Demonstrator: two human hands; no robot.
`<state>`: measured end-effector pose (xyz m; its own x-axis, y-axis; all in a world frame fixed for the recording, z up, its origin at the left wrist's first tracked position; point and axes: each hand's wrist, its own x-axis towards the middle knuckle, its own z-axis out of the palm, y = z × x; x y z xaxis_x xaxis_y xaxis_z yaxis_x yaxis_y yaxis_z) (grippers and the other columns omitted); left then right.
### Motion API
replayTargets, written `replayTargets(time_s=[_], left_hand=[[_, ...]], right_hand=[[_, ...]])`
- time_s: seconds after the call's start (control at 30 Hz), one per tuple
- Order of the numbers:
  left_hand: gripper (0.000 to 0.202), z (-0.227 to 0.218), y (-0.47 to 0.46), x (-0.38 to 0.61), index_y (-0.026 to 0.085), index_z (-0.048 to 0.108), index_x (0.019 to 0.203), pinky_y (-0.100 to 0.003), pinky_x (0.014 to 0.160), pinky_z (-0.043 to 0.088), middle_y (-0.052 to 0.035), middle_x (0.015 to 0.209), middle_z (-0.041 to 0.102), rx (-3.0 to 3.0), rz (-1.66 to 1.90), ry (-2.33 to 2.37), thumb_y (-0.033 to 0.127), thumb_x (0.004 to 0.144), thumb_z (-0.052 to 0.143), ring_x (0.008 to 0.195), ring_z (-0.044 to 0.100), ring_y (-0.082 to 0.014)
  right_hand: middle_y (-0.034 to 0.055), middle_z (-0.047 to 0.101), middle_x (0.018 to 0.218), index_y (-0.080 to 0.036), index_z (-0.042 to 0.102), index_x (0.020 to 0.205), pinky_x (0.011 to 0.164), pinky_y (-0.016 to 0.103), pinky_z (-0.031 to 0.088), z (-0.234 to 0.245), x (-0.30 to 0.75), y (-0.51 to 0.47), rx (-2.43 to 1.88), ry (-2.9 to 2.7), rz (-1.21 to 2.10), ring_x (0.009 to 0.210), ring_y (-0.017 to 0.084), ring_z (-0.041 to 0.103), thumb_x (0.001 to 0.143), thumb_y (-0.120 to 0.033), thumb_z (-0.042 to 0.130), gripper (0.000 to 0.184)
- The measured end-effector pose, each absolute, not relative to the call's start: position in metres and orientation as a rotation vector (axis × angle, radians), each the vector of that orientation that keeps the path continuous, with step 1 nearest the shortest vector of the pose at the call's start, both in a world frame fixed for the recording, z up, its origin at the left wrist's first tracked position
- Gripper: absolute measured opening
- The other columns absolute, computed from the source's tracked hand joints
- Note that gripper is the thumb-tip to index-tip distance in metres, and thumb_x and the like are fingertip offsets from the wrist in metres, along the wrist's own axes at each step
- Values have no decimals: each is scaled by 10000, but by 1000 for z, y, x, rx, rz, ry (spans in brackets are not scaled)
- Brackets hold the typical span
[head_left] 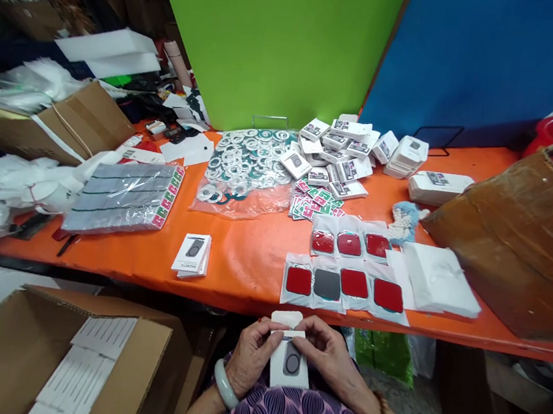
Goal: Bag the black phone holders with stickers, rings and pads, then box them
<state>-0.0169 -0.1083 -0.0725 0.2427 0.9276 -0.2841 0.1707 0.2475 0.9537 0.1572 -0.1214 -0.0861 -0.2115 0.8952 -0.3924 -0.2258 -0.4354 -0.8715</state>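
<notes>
A small white box (291, 363) printed with a dark phone picture is held upright over my lap, its top flap raised. My left hand (252, 355) pinches its upper left edge, thumb on the front. On the opposite side, my right hand (329, 354) grips the upper right edge, thumb also on the front. Just beyond, on the orange table (245, 257), lie two rows of clear sleeves (299, 280) with red squares, one of them grey. A short stack of similar white boxes (192, 254) sits to the left.
A pile of white boxes (333, 153) stands at the back beside a bag of white rings (246, 163) and small printed cards (315, 201). White sleeves (442, 279) are stacked at right near a brown container (518, 243). An open carton (146, 366) holding packed white boxes is at lower left.
</notes>
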Motion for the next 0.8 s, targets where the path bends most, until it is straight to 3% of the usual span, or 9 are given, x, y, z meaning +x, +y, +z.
replayTargets(time_s=[0.1,0.23,0.4,0.53,0.7,0.8], left_hand=[[272,-74,-113,-16,153,738,842,-285,739,487,-70,821,664,1166,826,1241,391,802,613,787,615,-178],[175,-76,-115,-7,159,688,739,-264,732,492,-48,793,658,1091,1077,1321,333,729,706,770,622,-161],[222,-70,-108,-2,187,613,853,-245,653,489,-7,745,646,969,1081,1259,337,726,715,677,611,-134],[159,-64,-104,-12,171,687,747,-246,673,460,-32,719,652,1279,909,1283,327,734,713,699,584,-145],[155,-61,-103,-16,170,706,733,-262,708,459,-51,729,674,1355,868,1293,317,769,673,719,592,-158],[174,-63,-102,-13,155,701,715,-257,654,456,-50,712,655,1245,861,1322,328,701,719,683,581,-156]], right_hand=[[-40,554,633,-187,556,762,533,223,400,-83,152,-122,-1204,-845,1782,553,99,500,719,-461,722,323],[-16,554,747,-188,548,747,608,227,421,-83,149,-122,-1214,-964,1546,668,113,517,784,-395,683,250],[-15,556,837,-246,534,1010,629,232,438,-77,158,-117,-1198,-1120,1474,704,121,528,843,-353,623,217],[24,593,826,-210,645,872,714,278,447,-68,166,-110,-1193,-1504,1378,779,161,567,863,-343,604,140],[33,621,789,-202,659,803,696,288,455,-67,165,-110,-1184,-1514,1353,746,168,590,888,-344,565,191],[29,608,779,-196,657,792,682,281,437,-71,163,-110,-1219,-1473,1386,739,166,571,860,-364,600,190]])
